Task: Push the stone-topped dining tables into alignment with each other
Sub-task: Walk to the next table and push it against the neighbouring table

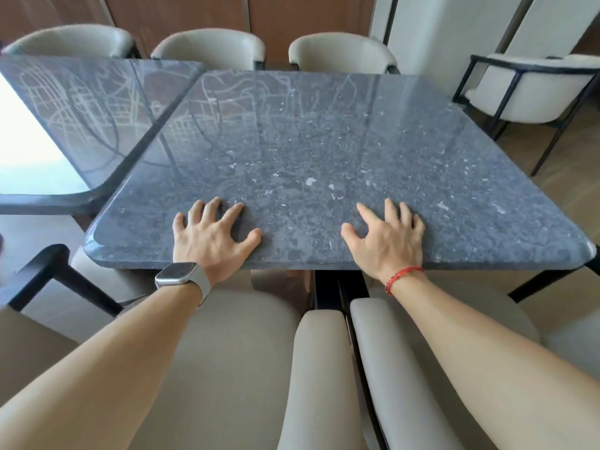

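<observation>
A square dining table with a dark grey speckled stone top (pixel 324 141) fills the middle of the view. A second stone-topped table (pixel 81 102) stands to its left, its near edge set further back, with a narrow gap between the two tops. My left hand (pixel 211 235), with a watch on the wrist, presses flat on the near edge of the middle table, fingers spread. My right hand (pixel 386 235), with a red string on the wrist, presses flat on the same edge further right.
Two beige chairs (pixel 227 368) (pixel 406 368) stand below my arms at the near side. Three more chairs (pixel 211 47) line the far side and another chair (pixel 526 89) sits at the right. A dark chair frame (pixel 42 274) is at lower left.
</observation>
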The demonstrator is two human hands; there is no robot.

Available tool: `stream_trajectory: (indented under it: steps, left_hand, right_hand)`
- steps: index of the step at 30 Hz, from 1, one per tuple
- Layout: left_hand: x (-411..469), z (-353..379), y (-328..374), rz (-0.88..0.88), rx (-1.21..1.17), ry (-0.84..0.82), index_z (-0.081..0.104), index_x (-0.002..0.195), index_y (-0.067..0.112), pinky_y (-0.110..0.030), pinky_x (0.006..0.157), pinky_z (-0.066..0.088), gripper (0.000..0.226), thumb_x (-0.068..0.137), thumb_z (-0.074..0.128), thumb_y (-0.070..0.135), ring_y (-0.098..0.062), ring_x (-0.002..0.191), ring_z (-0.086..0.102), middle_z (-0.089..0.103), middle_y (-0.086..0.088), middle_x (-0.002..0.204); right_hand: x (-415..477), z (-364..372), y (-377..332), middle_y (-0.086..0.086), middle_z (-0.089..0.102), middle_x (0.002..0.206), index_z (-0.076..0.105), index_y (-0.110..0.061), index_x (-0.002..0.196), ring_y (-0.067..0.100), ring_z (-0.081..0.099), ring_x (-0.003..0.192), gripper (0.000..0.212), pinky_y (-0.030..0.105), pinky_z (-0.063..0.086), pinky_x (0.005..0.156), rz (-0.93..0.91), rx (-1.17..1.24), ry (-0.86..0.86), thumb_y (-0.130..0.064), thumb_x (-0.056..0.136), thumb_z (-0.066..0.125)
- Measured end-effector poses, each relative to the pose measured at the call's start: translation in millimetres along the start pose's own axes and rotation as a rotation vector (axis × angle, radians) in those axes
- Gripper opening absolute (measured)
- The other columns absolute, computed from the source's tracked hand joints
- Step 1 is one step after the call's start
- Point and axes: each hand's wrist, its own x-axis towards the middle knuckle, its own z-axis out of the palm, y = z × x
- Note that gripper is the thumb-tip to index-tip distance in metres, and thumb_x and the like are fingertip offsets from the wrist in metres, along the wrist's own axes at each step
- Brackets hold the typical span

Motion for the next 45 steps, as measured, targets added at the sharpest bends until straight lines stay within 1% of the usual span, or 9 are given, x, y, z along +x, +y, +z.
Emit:
stream_trajectory:
  steps: [5,10,16,24,36,45]
  left_hand:
    - [3.6,-2.7,2.0,0.002,0.005,-0.018,0.049,0.145,0.041,-0.054,0.120,0.019,0.079,0.083,0.024,0.082,-0.027,0.147,0.031,0.044,0.000,0.155]
    - [2.9,-2.0,2.6,0.008,0.003,-0.009,0.049,0.144,0.041,-0.055,0.120,0.019,0.079,0.083,0.023,0.082,-0.027,0.146,0.031,0.044,0.000,0.154]
    - [4.0,-0.9,2.1,0.001,-0.004,-0.008,0.048,0.146,0.041,-0.056,0.122,0.018,0.081,0.082,0.022,0.083,-0.028,0.148,0.030,0.043,0.000,0.156]
    - [6.7,1.9,1.7,-0.005,0.010,-0.001,0.049,0.146,0.042,-0.056,0.120,0.020,0.081,0.082,0.021,0.083,-0.028,0.148,0.031,0.044,0.000,0.156]
    - [14.7,-0.1,1.3,-0.012,0.009,-0.026,0.043,0.149,0.044,-0.055,0.123,0.015,0.086,0.079,0.015,0.084,-0.026,0.150,0.026,0.039,0.002,0.159]
    - [24.8,5.5,0.5,-0.005,0.010,-0.013,0.047,0.148,0.044,-0.056,0.122,0.018,0.084,0.080,0.017,0.084,-0.027,0.149,0.029,0.042,0.001,0.158]
  right_hand:
    - [3.1,-0.3,-0.6,0.017,0.049,0.150,0.060,-0.040,0.136,0.040,0.038,0.139,0.065,0.058,0.025,0.115,-0.004,0.001,0.018,-0.069,0.083,0.036]
    - [3.3,0.6,0.8,0.017,0.049,0.150,0.060,-0.040,0.136,0.039,0.038,0.139,0.064,0.057,0.024,0.115,-0.004,0.001,0.023,-0.069,0.084,0.037]
    - [5.3,-0.6,-0.3,0.017,0.045,0.153,0.056,-0.041,0.140,0.039,0.033,0.142,0.066,0.058,0.022,0.116,-0.014,-0.021,-0.022,-0.069,0.086,0.032]
    - [6.4,-5.6,-1.9,0.017,0.040,0.157,0.052,-0.042,0.143,0.038,0.027,0.146,0.070,0.058,0.018,0.119,-0.013,-0.024,-0.070,-0.070,0.084,0.027]
    - [12.3,-6.2,-5.0,0.017,0.039,0.158,0.051,-0.042,0.144,0.038,0.026,0.147,0.072,0.059,0.017,0.119,-0.010,-0.034,-0.096,-0.070,0.084,0.024]
    - [20.8,-4.0,-6.7,0.017,0.036,0.160,0.050,-0.041,0.145,0.038,0.024,0.148,0.073,0.058,0.015,0.120,-0.005,-0.023,-0.117,-0.071,0.084,0.024]
